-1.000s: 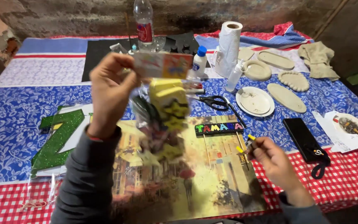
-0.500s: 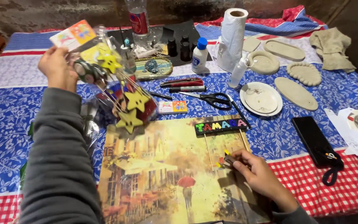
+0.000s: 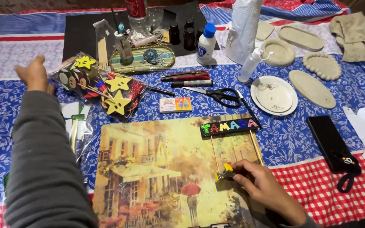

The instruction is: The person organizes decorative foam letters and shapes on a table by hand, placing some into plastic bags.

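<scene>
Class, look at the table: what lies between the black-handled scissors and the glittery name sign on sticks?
In the head view, between the scissors and the name sign there is only bare blue floral tablecloth; a small colourful box sits off to the left.

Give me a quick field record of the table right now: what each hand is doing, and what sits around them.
left hand: raised open, holding nothing, beside the clear bag of yellow star picks
right hand: pinching a small yellow-tipped tool, resting on the painted street-scene placemat
nearest to right hand: glittered letter sign on two wooden sticks
centre of table: black-handled scissors, small colourful box
right side: round white plate, black phone with wrist strap
surface: blue floral tablecloth
</scene>
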